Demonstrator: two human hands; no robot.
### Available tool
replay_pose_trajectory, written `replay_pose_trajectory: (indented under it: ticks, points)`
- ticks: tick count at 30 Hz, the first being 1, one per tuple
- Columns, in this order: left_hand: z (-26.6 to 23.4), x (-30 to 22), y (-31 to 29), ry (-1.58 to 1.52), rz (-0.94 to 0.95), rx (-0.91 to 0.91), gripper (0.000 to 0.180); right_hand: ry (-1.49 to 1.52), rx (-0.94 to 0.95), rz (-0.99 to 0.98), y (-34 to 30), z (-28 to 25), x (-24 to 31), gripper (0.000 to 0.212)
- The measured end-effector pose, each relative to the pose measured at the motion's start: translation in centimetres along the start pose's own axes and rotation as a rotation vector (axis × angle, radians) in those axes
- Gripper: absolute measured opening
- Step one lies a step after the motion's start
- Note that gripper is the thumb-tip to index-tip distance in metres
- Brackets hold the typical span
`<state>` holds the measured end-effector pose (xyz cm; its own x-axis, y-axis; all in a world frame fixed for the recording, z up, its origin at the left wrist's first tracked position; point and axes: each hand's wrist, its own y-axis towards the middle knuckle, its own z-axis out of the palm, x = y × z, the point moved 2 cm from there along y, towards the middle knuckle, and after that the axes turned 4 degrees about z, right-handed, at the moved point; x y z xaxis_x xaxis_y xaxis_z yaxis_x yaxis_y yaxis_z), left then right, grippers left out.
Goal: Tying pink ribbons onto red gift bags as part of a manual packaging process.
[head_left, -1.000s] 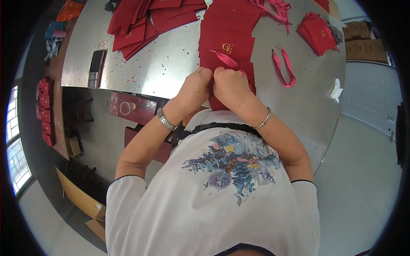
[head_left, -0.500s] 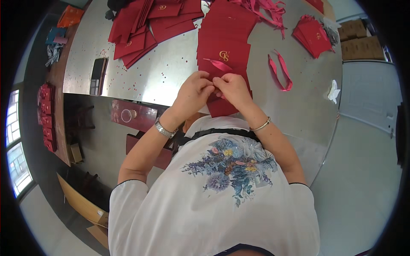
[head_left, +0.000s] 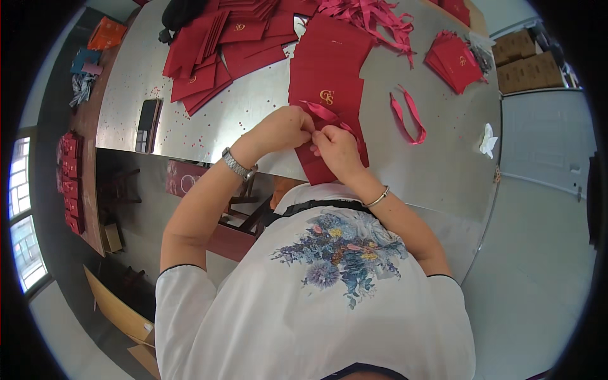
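Note:
Overlapping dark red paper bags (head_left: 326, 69) with gold print lie in a column in front of me on the metal table. A pink ribbon (head_left: 321, 112) loops over the nearer bags and runs down to my fingers. My left hand (head_left: 286, 130) is closed in a pinch at the ribbon's end, its fingertips partly hidden behind the knuckles. Right beside it, my right hand (head_left: 337, 152) pinches the ribbon too, thumb and forefinger pressed together. The fingertips of both hands nearly touch above the nearest bag. The exact part of the ribbon between them is hidden.
A heap of pink ribbons (head_left: 383, 22) lies at the far side, a single ribbon (head_left: 408, 117) to the right. Red bags are piled at the left (head_left: 253, 44) and right (head_left: 455, 62). A phone (head_left: 147, 125) and crumpled tissue (head_left: 487, 140) rest near the table's edges.
My left hand has turned, with its wrist and forearm swung outward to the left. My right hand has shifted slightly down. The view has moved a little, lowering the table in it.

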<state>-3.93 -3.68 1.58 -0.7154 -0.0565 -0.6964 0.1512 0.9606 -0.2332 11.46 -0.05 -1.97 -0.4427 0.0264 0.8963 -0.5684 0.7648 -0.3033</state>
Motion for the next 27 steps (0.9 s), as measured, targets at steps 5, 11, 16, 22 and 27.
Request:
replay_pose_trajectory:
  ticks: [5, 11, 16, 22, 27]
  points:
    - [0.1, 0.2, 0.2, 0.136, 0.140, -0.010, 0.007, -0.004, -0.037, -0.029, -0.2, -0.1, 0.6, 0.027]
    - [0.6, 0.1, -0.5, 0.141, 0.067, -0.125, 0.003, -0.197, -0.047, 0.037, 0.6, -0.2, 0.3, 0.030]
    - [0.2, 2.3, -0.4, 0.078, 0.017, -0.296, 0.005, -0.294, -0.072, 0.053, 0.7, -0.3, 0.2, 0.031]
    - [-1.3, 2.7, -0.5, 0.152, -0.116, -0.385, 0.005, -0.520, -0.072, -0.007, 0.3, -0.5, 2.1, 0.034]
    - [0.5, 4.1, 0.0, 0.118, -0.217, -0.425, 0.010, -0.768, 0.058, -0.178, -1.0, -1.8, 3.2, 0.016]
